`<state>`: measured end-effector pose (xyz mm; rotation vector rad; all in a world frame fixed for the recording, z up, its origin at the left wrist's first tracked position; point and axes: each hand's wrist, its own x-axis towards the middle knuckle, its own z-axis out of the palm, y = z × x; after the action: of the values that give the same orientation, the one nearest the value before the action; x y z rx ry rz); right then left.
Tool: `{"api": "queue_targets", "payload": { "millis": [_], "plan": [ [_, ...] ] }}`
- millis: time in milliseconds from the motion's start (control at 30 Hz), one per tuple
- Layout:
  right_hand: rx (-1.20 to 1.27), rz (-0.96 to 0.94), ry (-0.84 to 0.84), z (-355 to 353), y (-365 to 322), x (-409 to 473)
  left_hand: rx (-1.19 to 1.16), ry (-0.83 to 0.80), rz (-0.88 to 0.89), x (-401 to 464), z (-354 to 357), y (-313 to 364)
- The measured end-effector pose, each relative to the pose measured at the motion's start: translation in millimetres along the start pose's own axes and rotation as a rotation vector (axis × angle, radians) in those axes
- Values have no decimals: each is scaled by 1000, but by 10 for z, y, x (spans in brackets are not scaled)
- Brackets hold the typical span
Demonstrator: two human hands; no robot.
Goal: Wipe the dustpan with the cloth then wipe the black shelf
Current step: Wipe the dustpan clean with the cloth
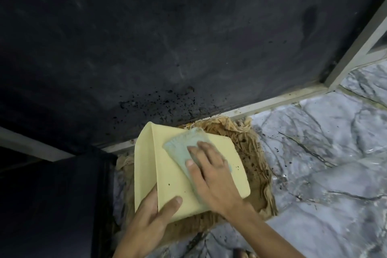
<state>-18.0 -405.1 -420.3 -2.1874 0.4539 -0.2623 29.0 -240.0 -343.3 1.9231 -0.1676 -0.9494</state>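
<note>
A pale yellow dustpan (171, 176) is held tilted low in the middle of the view, over a brown rag. My left hand (150, 220) grips its near edge, thumb on the inner face. My right hand (211, 176) presses a folded light green cloth (180, 144) flat against the pan's inner surface, fingers spread on it. A few dark specks dot the pan. The black shelf (167, 37) fills the upper view, with black crumbs (159, 102) scattered near its front edge.
A stained brown rag (251, 153) lies on the marbled grey floor (324, 142) under the dustpan. A pale metal frame (272, 100) edges the shelf and runs up at the right. A dark cloth (62, 195) hangs at the lower left. Dirt specks lie on the floor.
</note>
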Motion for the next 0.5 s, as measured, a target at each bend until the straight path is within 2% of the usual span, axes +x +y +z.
{"api": "queue_targets", "payload": {
  "millis": [67, 167, 267, 367, 500],
  "plan": [
    [-11, 38, 23, 69, -4, 194, -23, 4, -15, 28, -37, -59],
    [-34, 60, -113, 213, -123, 353, -66, -27, -30, 92, -118, -96],
    [-14, -69, -237, 233, -359, 301, -66, -88, -42, 168, -174, -100],
    [46, -158, -232, 187, -180, 86, -43, -81, -16, 177, -146, -135],
    [-46, 71, -181, 75, 271, 132, -116, -29, -72, 190, -130, -174]
  ]
}}
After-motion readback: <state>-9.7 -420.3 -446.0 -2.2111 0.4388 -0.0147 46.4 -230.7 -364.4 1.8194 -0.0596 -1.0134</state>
